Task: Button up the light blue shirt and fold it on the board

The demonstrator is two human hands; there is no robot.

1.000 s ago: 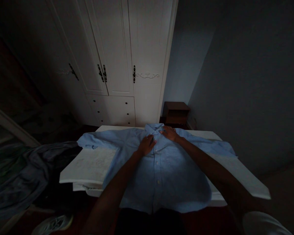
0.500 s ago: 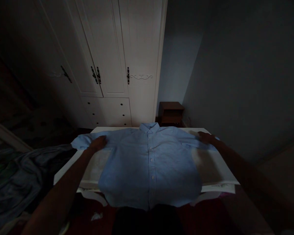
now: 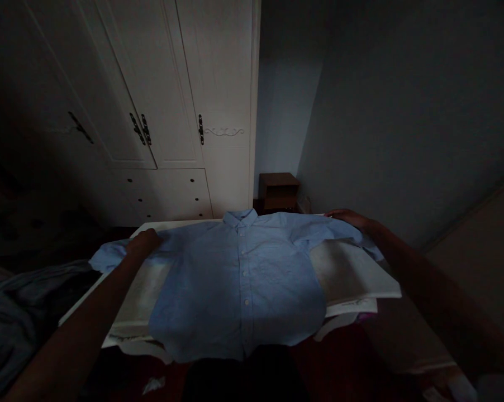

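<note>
A light blue button-up shirt (image 3: 210,290) lies front side up on a white table (image 3: 386,287), its collar at the far edge and its hem over the near edge. Both sleeves are spread out sideways. My left hand (image 3: 143,244) is closed on the sleeve at the left, with the cuff end beyond it. At the right, my right hand (image 3: 349,218) holds the other sleeve along its upper edge. That sleeve is bunched near the hand, its cuff hanging by my wrist. The fingertips are dim and partly hidden.
A white wardrobe (image 3: 222,84) with dark handles stands behind the table. A small brown nightstand (image 3: 279,180) is in the corner by the grey wall (image 3: 403,111). Dark rumpled fabric (image 3: 13,312) lies at the left. A crumpled white scrap (image 3: 154,385) is on the red floor.
My right hand has moved up and outward with its sleeve, which now slants higher and shows more folds. My left hand stays on the other sleeve. The view has turned slightly right.
</note>
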